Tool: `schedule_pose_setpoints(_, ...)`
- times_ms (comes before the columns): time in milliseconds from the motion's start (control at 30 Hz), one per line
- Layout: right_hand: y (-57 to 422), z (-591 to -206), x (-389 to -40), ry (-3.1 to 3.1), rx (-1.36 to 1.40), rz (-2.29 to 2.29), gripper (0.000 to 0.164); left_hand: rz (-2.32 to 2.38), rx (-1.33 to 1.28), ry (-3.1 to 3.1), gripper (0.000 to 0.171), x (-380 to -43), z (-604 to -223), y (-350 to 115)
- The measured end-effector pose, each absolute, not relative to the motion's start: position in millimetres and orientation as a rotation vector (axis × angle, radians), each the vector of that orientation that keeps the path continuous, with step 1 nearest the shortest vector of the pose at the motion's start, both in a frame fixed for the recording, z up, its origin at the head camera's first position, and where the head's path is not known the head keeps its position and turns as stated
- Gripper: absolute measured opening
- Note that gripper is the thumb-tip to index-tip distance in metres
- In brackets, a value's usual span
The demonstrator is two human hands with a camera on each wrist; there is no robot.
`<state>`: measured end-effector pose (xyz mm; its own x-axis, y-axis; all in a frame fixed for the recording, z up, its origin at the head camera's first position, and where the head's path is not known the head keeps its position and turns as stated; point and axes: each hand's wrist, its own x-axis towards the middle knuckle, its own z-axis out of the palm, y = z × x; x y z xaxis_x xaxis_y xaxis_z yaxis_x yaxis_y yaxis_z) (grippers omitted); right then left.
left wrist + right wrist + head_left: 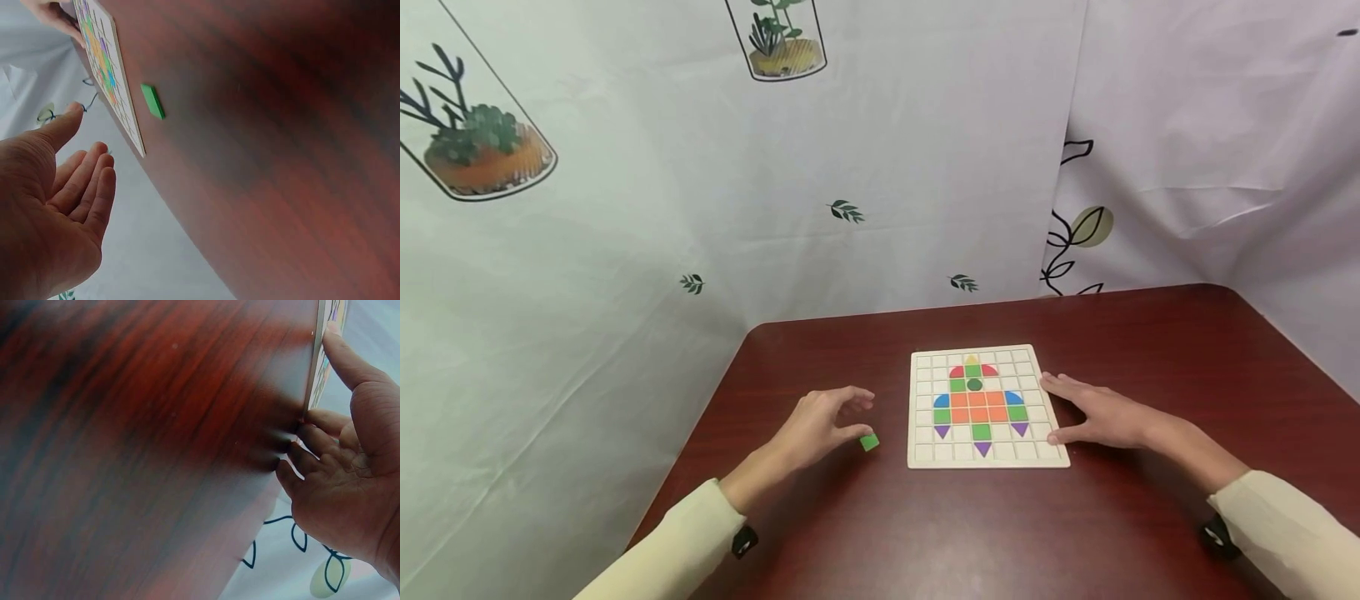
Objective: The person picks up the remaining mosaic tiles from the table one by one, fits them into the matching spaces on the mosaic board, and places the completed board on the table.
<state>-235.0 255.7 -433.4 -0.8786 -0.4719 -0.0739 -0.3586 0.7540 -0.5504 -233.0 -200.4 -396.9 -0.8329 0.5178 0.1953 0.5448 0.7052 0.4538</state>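
A cream square board with a grid lies on the table. Colored tiles sit in its cells: orange squares in the middle, green squares, purple triangles, red and blue quarter rounds, a dark green circle. Left of the board, a loose green square tile lies flat on the tabletop. My left hand hovers just above that tile, thumb and fingers apart, holding nothing. At the board's right side, my right hand rests with thumb and fingertips touching the edge, the fingers spread.
The dark red wooden table has rounded far corners. Behind it hangs a pale curtain printed with plants and leaves. Both forearms wear cream sleeves, with a small black device under the left cuff.
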Motion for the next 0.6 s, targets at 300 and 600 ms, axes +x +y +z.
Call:
schedule_pose_setpoints(300, 255.7, -434.4, -235.0, 2.745, -0.659, -0.802, 0.107, -0.686, -0.787, -2.882, 0.042, -220.4, -407.8, -196.4)
schedule_pose_setpoints(600, 255.7, -434.2, -234.7, 2.744, -0.65, -0.803, 0.108, -0.664, -0.742, -2.92, 0.038, -217.1, -423.0, -201.2)
